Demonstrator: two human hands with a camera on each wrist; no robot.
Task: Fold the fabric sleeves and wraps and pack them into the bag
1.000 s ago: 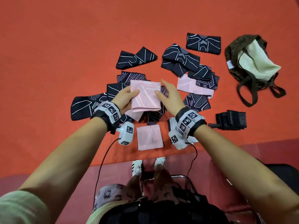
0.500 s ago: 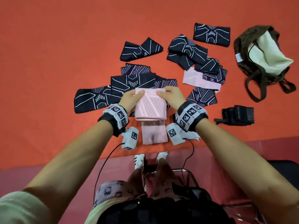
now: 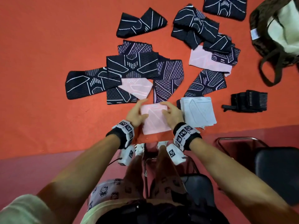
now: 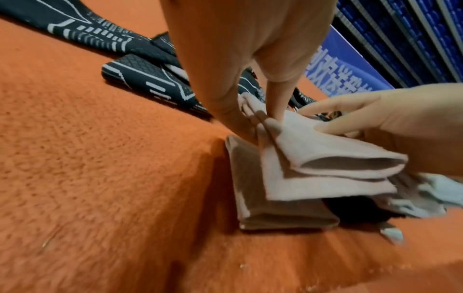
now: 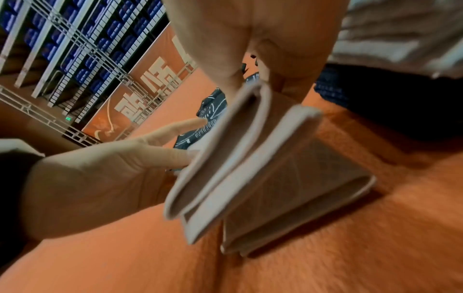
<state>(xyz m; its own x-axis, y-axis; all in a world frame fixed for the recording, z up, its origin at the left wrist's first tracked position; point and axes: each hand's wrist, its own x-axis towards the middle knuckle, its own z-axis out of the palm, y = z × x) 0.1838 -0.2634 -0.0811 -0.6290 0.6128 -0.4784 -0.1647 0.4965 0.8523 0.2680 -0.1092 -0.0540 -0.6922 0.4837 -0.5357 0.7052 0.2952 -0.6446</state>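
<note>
A folded pink sleeve [image 3: 154,118] [image 4: 325,150] [image 5: 220,158] hangs just above the near edge of the orange table [image 3: 48,78]. My left hand [image 3: 137,114] [image 4: 253,119] pinches its left corner between thumb and finger. My right hand [image 3: 171,113] [image 5: 253,83] pinches its right side. Directly under it lies another folded pink piece [image 4: 275,210] [image 5: 295,188], mostly covered in the head view. The brown bag [image 3: 265,38] with a cream lining lies open at the far right. Several black patterned sleeves [image 3: 132,65] and two pink ones [image 3: 137,86] are spread across the middle.
A folded grey-white stack [image 3: 198,112] sits just right of my right hand. A black ribbed wrap [image 3: 247,101] lies further right. Below the table's near edge are my legs and black chairs [image 3: 275,172].
Both hands have brought the folded pink sleeve back toward the near edge and lowered it over the folded pink piece lying there.
</note>
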